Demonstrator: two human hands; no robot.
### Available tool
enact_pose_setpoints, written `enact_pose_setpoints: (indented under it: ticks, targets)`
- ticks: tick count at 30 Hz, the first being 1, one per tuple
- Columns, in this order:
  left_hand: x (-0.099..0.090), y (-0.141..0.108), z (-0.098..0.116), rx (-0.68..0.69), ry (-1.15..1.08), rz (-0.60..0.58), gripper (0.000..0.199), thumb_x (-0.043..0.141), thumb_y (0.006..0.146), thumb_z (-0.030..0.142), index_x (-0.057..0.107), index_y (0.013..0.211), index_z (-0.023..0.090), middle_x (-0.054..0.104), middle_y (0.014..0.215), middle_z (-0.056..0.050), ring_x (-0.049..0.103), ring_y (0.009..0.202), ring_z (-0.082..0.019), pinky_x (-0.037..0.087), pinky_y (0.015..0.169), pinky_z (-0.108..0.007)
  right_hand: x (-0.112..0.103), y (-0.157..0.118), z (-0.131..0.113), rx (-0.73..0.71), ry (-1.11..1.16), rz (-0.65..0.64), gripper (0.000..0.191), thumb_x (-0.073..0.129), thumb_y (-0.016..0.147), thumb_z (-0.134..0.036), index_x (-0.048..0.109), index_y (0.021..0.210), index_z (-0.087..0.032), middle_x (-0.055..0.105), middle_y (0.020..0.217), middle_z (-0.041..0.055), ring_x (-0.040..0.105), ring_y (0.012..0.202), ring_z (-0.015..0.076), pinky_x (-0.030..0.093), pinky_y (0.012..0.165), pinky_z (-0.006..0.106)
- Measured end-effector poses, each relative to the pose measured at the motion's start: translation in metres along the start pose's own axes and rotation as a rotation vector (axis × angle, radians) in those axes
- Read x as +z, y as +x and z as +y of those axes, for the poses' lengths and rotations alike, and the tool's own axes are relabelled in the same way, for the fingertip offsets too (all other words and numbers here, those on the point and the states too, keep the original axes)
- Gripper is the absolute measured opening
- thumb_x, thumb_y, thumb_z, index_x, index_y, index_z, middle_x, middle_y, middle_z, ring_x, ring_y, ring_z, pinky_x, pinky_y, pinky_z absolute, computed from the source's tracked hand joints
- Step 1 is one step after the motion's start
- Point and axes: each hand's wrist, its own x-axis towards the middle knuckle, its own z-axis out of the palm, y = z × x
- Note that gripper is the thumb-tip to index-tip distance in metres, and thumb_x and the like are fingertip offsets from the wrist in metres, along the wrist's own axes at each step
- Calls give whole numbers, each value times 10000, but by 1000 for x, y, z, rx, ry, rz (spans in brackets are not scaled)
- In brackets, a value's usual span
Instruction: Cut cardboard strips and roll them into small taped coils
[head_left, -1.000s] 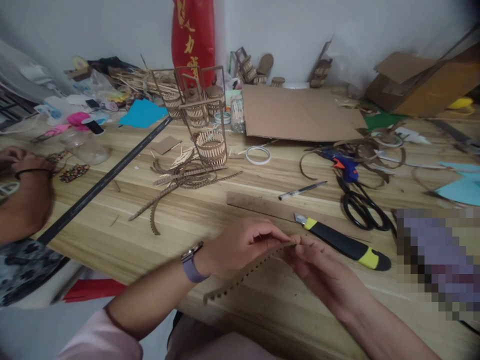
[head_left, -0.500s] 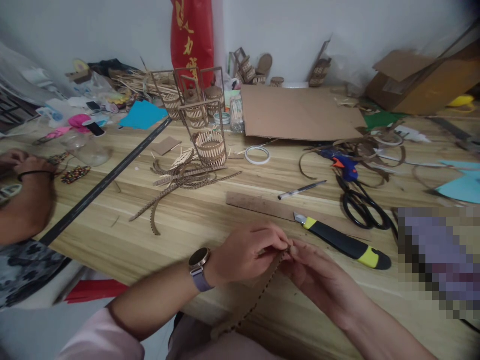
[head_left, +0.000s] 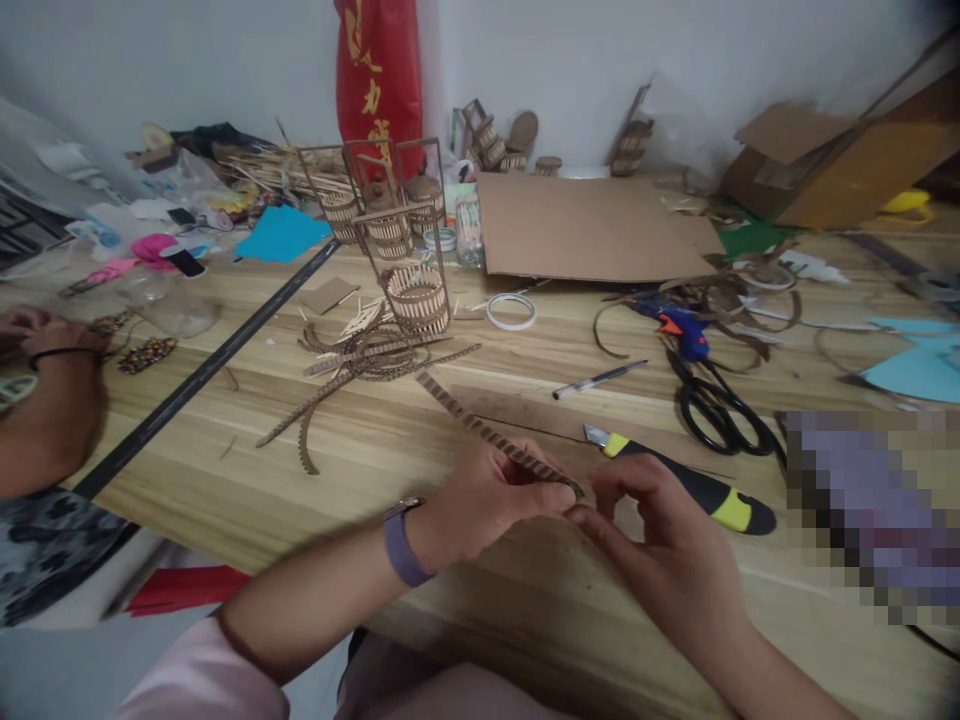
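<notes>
A narrow corrugated cardboard strip point(head_left: 487, 432) is pinched between the thumb and fingers of my left hand point(head_left: 499, 505). Its ridged side faces up, and the free length slants away to the upper left above the table. My right hand point(head_left: 667, 530) is bent round the strip's near end, with thumb and fingertips at it, close to my left thumb. That end is partly covered by the fingers. Just beyond my right hand lies a black and yellow utility knife point(head_left: 675, 475), blade out, across a flat cardboard strip point(head_left: 517, 412).
Slatted baskets point(head_left: 418, 298) stand behind a pile of loose ridged strips point(head_left: 382, 355). A pen point(head_left: 600, 380), scissors point(head_left: 716, 415), a blue glue gun point(head_left: 690, 335) and a tape roll point(head_left: 511, 311) lie beyond my hands. Another person's arm point(head_left: 64, 400) is at left.
The strip has swung from hanging down toward me to pointing away to the upper left, ridges up. My left wrist has turned, and my right hand's fingers have curled.
</notes>
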Motion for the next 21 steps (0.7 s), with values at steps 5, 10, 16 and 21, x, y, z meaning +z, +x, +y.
enact_pose_setpoints:
  ticks: [5, 10, 16, 21]
  targets:
    - [1, 0, -4, -41, -6, -39, 277, 774, 719, 382, 631, 739, 146, 595, 679, 18, 412, 550, -60, 326, 534, -216, -1, 0, -6, -336, -216, -9, 155, 620, 871, -144, 611, 1006, -219, 625, 778, 8, 610, 620, 126, 504, 571, 245]
    - [4, -5, 3, -77, 127, -24, 294, 717, 745, 413, 569, 715, 160, 530, 642, 31, 435, 588, -83, 343, 582, -236, -2, 0, -6, -342, -226, -12, 150, 610, 852, -116, 595, 967, -211, 603, 726, -5, 613, 621, 126, 497, 559, 235]
    - [5, -10, 3, -37, 288, 6, 212, 615, 824, 367, 566, 765, 169, 481, 622, 46, 425, 588, -91, 330, 564, -234, -4, 0, -8, -233, -159, -37, 103, 606, 840, -139, 587, 886, -229, 582, 681, -25, 594, 597, 114, 487, 547, 225]
    - [5, -12, -1, -19, 367, 47, 205, 600, 845, 365, 585, 796, 167, 502, 642, 40, 431, 572, -91, 349, 541, -224, -3, 0, -8, -205, -131, -31, 121, 599, 821, -131, 576, 868, -240, 578, 672, -34, 598, 596, 118, 492, 543, 222]
